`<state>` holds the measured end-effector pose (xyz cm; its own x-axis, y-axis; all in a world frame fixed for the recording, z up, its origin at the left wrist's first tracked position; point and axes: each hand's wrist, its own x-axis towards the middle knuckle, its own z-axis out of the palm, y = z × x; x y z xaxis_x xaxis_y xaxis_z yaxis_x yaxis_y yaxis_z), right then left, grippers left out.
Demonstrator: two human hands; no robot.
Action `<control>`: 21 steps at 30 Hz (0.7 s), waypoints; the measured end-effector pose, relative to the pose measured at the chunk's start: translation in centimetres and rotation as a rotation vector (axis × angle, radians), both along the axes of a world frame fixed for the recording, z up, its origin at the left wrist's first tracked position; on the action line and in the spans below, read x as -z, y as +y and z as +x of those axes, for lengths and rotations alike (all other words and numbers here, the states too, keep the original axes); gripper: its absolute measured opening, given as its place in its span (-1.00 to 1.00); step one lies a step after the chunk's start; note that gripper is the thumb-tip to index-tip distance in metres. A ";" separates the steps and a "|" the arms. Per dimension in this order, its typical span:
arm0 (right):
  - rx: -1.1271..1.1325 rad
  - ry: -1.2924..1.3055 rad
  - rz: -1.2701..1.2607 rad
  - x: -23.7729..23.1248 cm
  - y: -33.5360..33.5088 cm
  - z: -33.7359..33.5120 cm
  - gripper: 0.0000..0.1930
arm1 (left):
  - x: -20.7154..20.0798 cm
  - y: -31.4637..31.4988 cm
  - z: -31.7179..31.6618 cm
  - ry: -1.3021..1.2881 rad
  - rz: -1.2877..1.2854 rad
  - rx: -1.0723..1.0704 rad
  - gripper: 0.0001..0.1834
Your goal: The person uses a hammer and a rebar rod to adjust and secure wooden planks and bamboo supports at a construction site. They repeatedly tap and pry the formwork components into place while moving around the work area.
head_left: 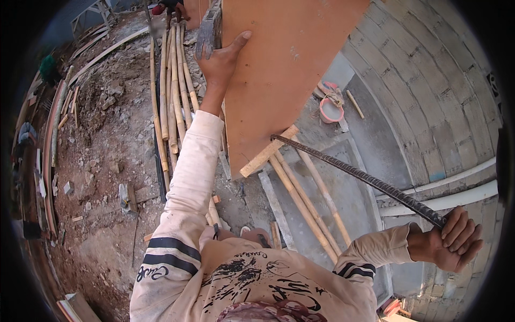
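Observation:
My left hand [221,63] is up at the left edge of a tall orange-brown plywood panel [284,64]. Its thumb lies on the panel's face, and its fingers wrap the edge beside a grey weathered timber piece [208,33]. Out at the right, my right hand [455,241] is closed round the end of a ribbed steel pry bar [365,178]. The bar slants up to the left. Its far tip meets a wooden batten [263,156] that crosses the panel's lower end.
Long bamboo poles [176,80] lie left of the panel on rubble-strewn soil [102,139]. More poles [308,198] slant below the batten. A pink bucket [331,111] stands near the block wall [429,96], where white pipes [445,201] run. Another person [170,7] bends at the far top.

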<state>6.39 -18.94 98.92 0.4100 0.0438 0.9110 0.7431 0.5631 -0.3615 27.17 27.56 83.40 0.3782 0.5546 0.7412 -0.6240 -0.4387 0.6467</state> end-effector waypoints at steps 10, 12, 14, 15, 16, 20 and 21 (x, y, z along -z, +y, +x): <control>0.136 -0.082 0.304 7.9 -10.7 -3.0 -0.58 | -0.5 0.0 0.0 -0.081 -0.094 0.020 -0.50; 0.245 -0.078 0.400 11.3 -13.7 -4.6 -0.58 | -0.6 0.2 0.4 -0.083 -0.125 0.012 -0.51; 0.261 -0.043 0.457 15.2 -17.0 -6.1 -0.58 | -0.7 0.3 0.4 0.061 -0.152 -0.053 -0.51; 0.271 -0.022 0.482 16.2 -17.9 -6.2 -0.58 | -1.0 -0.2 0.3 0.072 -0.190 -0.033 -0.51; 0.235 -0.029 0.445 15.8 -18.0 -5.9 -0.57 | -1.1 -0.6 0.2 0.084 -0.229 -0.010 -0.51; 0.152 -0.059 0.243 7.5 -11.9 -1.1 -0.58 | -0.7 -0.1 -0.2 0.069 -0.210 0.025 -0.55; 0.171 -0.046 0.187 4.5 -9.4 0.8 -0.59 | -0.9 0.0 -0.7 0.015 -0.194 0.061 -0.55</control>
